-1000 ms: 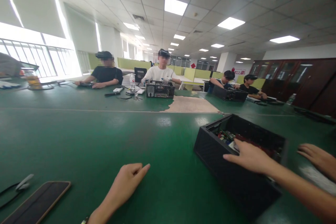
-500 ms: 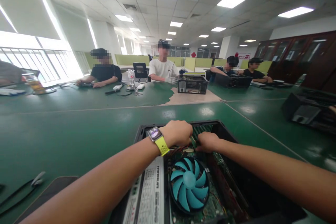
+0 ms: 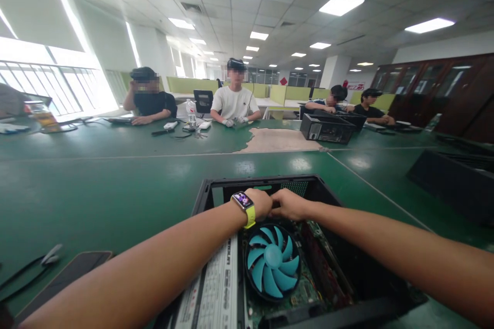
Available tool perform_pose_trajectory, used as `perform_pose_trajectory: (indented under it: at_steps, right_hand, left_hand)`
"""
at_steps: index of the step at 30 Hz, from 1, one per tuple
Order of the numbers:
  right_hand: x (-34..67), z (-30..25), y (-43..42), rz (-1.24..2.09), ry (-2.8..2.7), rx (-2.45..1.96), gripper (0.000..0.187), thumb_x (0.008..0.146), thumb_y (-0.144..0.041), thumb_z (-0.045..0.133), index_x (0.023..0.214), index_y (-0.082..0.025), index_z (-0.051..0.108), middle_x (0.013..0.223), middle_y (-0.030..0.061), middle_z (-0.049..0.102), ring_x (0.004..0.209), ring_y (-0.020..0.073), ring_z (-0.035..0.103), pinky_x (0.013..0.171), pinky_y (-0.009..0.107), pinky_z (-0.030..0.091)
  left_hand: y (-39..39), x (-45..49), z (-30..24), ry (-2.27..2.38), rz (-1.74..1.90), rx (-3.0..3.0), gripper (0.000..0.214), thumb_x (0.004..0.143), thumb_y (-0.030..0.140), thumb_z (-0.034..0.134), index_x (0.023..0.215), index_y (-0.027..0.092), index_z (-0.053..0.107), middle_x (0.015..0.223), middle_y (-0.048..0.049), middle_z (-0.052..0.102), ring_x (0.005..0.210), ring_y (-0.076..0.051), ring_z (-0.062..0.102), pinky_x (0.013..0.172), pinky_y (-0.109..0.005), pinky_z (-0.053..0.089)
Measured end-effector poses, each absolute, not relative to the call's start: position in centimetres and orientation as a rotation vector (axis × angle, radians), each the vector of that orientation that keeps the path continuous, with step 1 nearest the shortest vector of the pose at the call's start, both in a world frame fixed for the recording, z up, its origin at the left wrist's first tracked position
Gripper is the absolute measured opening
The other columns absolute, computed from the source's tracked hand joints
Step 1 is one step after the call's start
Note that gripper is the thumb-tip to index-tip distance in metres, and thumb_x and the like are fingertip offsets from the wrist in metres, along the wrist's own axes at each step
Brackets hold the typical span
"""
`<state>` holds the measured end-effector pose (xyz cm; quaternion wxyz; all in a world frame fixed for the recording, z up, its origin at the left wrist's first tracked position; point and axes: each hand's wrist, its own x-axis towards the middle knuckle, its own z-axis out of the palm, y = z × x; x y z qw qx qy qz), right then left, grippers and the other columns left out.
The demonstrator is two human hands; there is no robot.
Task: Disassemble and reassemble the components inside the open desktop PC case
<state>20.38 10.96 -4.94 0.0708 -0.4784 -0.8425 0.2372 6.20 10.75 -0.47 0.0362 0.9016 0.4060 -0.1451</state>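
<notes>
Head view: the open computer case (image 3: 247, 182) sits at twelve o'clock. Inside it, beyond the blue fan (image 3: 273, 257), the left hand (image 3: 260, 202) at eleven and right hand (image 3: 288, 204) at one nearly meet, fingers bent; tips hidden, grip cannot be told. Half a second ago their gap was wider; the far case (image 3: 326, 130) has shifted toward one.

Black computer case (image 3: 231, 182), top open, on green table (image 3: 127, 185). Inside: teal-bladed fan (image 3: 273, 256), labelled box (image 3: 216, 288) to its left. Left hand (image 3: 259, 202), smartwatch (image 3: 243, 199) on wrist, close beside right hand (image 3: 289, 204), beyond fan; grip unclear. Co-worker in white shirt (image 3: 234, 100) seated across table.
</notes>
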Motion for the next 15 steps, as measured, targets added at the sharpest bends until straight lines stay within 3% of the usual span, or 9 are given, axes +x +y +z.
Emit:
perform_pose_trajectory:
  at_steps: [4, 7, 10, 13, 15]
  right_hand:
    - [20.6, -7.1, 11.3, 0.861, -2.402, -1.518, 0.006, 0.070, -0.011, 0.066, 0.075, -0.015, 0.066, 0.072, -0.0025, 0.066, 0.072, 0.0135, 0.059, 0.067, 0.023, 0.042]
    - [21.0, -7.8, 11.2, 0.990, -2.258, -1.618, 0.007, 0.074, -0.013, 0.067, 0.070, -0.014, 0.061, 0.063, -0.0047, 0.060, 0.060, 0.0100, 0.055, 0.060, 0.024, 0.045]
    - [21.2, -7.3, 11.0, 1.018, -2.021, -1.725, 0.016, 0.079, -0.019, 0.065, 0.067, -0.013, 0.057, 0.058, -0.0063, 0.054, 0.052, 0.0082, 0.052, 0.052, 0.023, 0.046]
    - [20.8, -6.0, 10.4, 0.980, -1.773, -1.748, 0.009, 0.081, -0.019, 0.059, 0.074, -0.014, 0.056, 0.061, -0.0036, 0.057, 0.051, 0.0090, 0.055, 0.049, 0.022, 0.048]
    - [20.5, -4.9, 9.7, 0.943, -1.674, -1.705, 0.009, 0.083, -0.020, 0.051, 0.087, -0.015, 0.056, 0.070, 0.0004, 0.063, 0.055, 0.0108, 0.060, 0.051, 0.023, 0.050]
  left_hand:
    - [11.1, 7.4, -1.7, 1.213, -0.612, 2.692, 0.025, 0.059, 0.009, 0.072, 0.084, 0.013, 0.073, 0.097, -0.0189, 0.070, 0.092, -0.034, 0.065, 0.077, -0.039, 0.052]
    - [11.8, 7.6, -1.6, 1.132, -0.628, 2.637, 0.017, 0.058, 0.006, 0.070, 0.072, 0.015, 0.072, 0.080, -0.0123, 0.072, 0.079, -0.028, 0.067, 0.073, -0.034, 0.052]
    - [12.8, 7.5, -1.2, 1.041, -0.545, 2.590, 0.006, 0.065, 0.023, 0.071, 0.068, 0.017, 0.070, 0.065, -0.0046, 0.069, 0.065, -0.020, 0.065, 0.066, -0.028, 0.050]
    - [13.3, 7.2, -0.7, 0.995, -0.435, 2.551, 0.027, 0.069, 0.045, 0.068, 0.073, 0.017, 0.069, 0.067, -0.0027, 0.069, 0.060, -0.017, 0.063, 0.058, -0.024, 0.048]
    - [13.2, 7.0, -0.4, 0.992, -0.396, 2.530, 0.030, 0.071, 0.046, 0.065, 0.075, 0.017, 0.069, 0.067, -0.0025, 0.069, 0.056, -0.015, 0.062, 0.052, -0.022, 0.046]
